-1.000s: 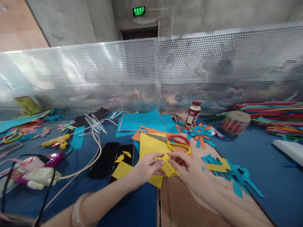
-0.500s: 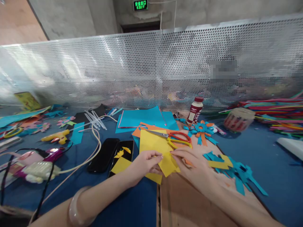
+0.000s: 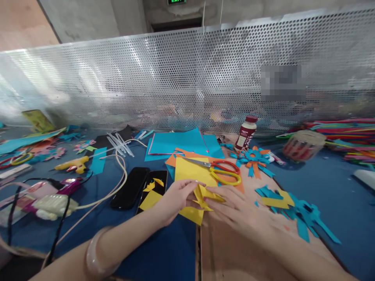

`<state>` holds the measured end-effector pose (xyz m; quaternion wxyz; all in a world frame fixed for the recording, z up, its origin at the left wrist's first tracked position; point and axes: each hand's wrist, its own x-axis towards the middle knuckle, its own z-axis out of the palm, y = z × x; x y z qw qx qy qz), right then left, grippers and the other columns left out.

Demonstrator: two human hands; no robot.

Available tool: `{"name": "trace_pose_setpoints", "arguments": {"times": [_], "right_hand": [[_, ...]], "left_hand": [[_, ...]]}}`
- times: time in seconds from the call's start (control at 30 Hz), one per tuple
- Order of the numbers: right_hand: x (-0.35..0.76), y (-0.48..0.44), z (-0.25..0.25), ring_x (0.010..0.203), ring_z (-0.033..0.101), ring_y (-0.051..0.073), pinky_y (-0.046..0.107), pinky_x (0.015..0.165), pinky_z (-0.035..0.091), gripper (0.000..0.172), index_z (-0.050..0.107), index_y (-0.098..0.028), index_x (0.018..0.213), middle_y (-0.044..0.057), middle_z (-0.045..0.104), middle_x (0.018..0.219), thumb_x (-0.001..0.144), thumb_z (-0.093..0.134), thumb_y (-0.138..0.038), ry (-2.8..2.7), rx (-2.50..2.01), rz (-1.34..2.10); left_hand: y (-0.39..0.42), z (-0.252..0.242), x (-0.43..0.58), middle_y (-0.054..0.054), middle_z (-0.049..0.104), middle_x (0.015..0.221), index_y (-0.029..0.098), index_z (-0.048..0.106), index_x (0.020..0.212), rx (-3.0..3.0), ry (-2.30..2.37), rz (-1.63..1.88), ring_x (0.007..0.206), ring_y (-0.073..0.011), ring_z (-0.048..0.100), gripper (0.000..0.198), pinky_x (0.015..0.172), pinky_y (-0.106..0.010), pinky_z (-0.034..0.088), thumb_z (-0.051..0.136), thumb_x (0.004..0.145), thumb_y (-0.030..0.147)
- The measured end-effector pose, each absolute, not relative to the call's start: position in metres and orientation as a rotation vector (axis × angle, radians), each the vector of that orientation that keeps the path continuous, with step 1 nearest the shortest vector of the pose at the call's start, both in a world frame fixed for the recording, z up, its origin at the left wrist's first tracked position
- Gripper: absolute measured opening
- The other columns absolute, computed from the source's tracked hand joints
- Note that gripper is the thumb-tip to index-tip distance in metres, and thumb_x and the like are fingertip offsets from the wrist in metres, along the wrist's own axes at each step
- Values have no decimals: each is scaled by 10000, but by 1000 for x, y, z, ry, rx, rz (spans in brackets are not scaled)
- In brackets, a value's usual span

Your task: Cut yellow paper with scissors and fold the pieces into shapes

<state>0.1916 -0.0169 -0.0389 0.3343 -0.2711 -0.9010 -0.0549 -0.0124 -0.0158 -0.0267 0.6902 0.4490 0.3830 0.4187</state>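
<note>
Head view: folded yellow paper piece (image 3: 202, 198) between left hand (image 3: 179, 198) and right hand (image 3: 240, 203).
Left hand: pinching the paper's left side.
Right hand: fingers holding its right side.
Red-and-yellow-handled metal scissors (image 3: 211, 165): just beyond the right hand.

Paper (image 3: 201, 195): one piece, yellow, small. Condition: folded, creased, with pointed flaps spreading at differing angles. Pose: tilted, between the left hand (image 3: 178, 200) and the right hand (image 3: 244, 207), fingers of both on it; its outline is partly hidden by them.
</note>
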Motion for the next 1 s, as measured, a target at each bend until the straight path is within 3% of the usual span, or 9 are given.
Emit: {"name": "trace_pose_setpoints", "arguments": {"times": [0.17, 0.33, 0.47, 0.73, 1.0], "right_hand": [[186, -18, -34, 942, 618, 179, 316, 776, 544, 276, 649, -281, 1021, 46, 656, 1054, 895, 420, -192, -2281, -668, -51], [180, -19, -33, 897, 631, 160, 282, 772, 549, 203, 663, -248, 977, 48, 650, 1022, 867, 495, -214, -2072, -876, 279], [178, -18, -32, 858, 639, 174, 298, 753, 550, 181, 678, -255, 942, 37, 669, 971, 845, 526, -239, -1934, -988, 444], [183, -17, -37, 878, 627, 166, 304, 787, 531, 222, 661, -241, 992, 50, 670, 974, 837, 532, -149, -2131, -748, 111], [185, -16, -49, 891, 567, 169, 317, 731, 527, 353, 562, -288, 1177, 77, 567, 1034, 846, 524, -171, -2289, -712, 20]], "left_hand": [[-16, -26, -12, -44, 598, 727, 131, 651, 923, 1063, 846, 936, 625, -109, 550, 362, 596, -227, 452, 513, 822, 450], [-13, -23, -13, -40, 625, 832, 153, 670, 934, 1252, 942, 940, 646, -96, 514, 282, 582, -199, 407, 590, 780, 375], [-13, -23, -14, -30, 631, 781, 163, 672, 937, 1216, 994, 946, 657, -106, 539, 265, 617, -210, 420, 596, 774, 358], [-19, -18, -13, -55, 630, 908, 176, 640, 932, 1033, 925, 963, 815, -184, 598, 295, 676, -342, 545, 592, 769, 416], [-20, -17, -12, -55, 638, 910, 162, 629, 884, 1044, 908, 964, 807, -170, 611, 303, 733, -357, 544, 691, 689, 385]]}}
